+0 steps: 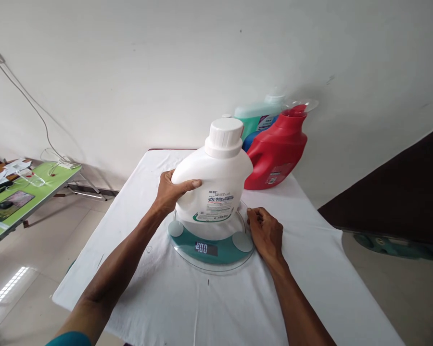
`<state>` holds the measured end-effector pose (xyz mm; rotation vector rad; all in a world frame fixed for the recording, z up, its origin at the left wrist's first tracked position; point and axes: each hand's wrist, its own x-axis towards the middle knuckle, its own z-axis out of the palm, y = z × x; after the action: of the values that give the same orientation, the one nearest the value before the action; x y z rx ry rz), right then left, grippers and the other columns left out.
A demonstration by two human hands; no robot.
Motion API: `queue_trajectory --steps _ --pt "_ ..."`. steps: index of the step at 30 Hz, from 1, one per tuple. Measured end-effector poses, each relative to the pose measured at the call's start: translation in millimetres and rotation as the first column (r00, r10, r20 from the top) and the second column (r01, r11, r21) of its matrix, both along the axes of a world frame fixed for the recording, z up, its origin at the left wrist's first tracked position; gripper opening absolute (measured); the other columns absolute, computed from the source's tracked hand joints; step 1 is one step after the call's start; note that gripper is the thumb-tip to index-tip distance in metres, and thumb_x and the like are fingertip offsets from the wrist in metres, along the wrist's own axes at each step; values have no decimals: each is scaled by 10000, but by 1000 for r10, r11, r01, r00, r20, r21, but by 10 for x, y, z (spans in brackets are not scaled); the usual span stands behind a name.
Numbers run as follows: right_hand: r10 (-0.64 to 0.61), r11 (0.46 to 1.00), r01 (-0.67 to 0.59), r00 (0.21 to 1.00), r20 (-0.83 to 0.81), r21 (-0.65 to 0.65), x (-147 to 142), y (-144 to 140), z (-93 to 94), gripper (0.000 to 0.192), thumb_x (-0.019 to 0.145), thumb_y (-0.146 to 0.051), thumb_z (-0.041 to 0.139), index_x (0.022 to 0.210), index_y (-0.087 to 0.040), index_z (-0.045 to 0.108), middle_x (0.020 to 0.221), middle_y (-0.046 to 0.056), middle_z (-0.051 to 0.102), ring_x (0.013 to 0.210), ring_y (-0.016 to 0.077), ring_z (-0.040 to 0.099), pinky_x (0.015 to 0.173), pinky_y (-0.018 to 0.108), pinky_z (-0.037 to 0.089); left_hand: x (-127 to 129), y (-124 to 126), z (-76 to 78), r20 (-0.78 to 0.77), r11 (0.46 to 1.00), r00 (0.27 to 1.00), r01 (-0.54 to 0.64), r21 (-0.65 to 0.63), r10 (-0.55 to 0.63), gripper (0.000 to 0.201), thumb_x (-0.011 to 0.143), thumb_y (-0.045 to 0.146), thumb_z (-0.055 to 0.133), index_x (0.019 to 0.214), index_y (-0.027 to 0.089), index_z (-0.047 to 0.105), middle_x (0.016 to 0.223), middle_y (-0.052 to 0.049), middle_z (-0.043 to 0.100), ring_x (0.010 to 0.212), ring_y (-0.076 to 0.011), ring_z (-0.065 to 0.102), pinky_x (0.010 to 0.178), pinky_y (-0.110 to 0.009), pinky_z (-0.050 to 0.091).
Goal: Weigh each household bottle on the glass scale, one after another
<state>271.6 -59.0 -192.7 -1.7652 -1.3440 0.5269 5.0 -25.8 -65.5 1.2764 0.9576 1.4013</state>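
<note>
My left hand (176, 187) is wrapped around the side of a white detergent bottle (216, 173), thumb across its front. The bottle has a white ribbed cap and printed label and leans slightly. It is above a round glass scale (202, 252) with a teal band, whose display reads 0.0. Whether the bottle's base touches the glass, I cannot tell. Beside the scale's right edge, my right hand (269, 233) rests with its fingers curled in, and nothing shows in them.
Behind the white bottle stand a red jug (279, 149) and a green jug (250, 114), with a blue one partly hidden. A white cloth (310, 250) covers the table. To the left is a green table (54, 179) with papers, a mouse and a cable.
</note>
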Motion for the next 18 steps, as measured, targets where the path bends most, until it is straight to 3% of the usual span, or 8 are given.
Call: queue_trajectory --steps 6,8,10,12,15,18 --pt "10 1000 -10 1000 -9 -15 18 -3 -8 412 855 -659 440 748 -284 573 680 58 713 675 262 659 725 378 455 -165 81 -61 -89 987 993 83 136 -71 573 729 660 900 634 181 600 551 31 502 520 -100 442 531 -273 377" --pt "19 1000 -20 1000 -10 -12 25 -6 2 417 847 -670 443 732 -289 567 666 53 706 651 256 652 704 372 455 -264 108 -78 -109 974 993 66 216 -44 603 859 732 752 656 181 616 621 0 555 591 -126 493 595 -287 424" --pt "29 1000 -29 999 -18 -4 32 -7 13 428 846 -682 444 717 -293 566 659 50 707 643 254 654 690 366 459 -385 138 -157 -98 967 993 -36 254 62 611 952 742 629 705 183 651 731 -33 614 708 -160 563 699 -305 487" --pt "34 999 -34 999 -30 0 38 -4 20 443 844 -695 446 711 -293 579 659 51 715 642 254 659 681 362 463 -511 172 -329 -79 948 967 -217 233 241 604 983 728 595 713 190 648 777 -44 623 774 -177 583 773 -319 514" --pt "31 1000 -31 999 -38 2 42 3 20 453 830 -705 456 688 -293 580 645 47 714 611 246 646 661 360 460 -669 211 -716 -30 875 881 -464 139 472 636 973 765 572 679 203 613 766 -50 616 762 -185 578 767 -331 529" --pt "37 999 -36 998 -44 10 40 1 6 443 832 -690 474 692 -287 593 644 46 715 598 239 642 650 354 457 -755 219 -1060 -24 895 895 -445 -13 445 663 920 824 583 693 203 633 737 -56 624 726 -195 611 719 -345 551"
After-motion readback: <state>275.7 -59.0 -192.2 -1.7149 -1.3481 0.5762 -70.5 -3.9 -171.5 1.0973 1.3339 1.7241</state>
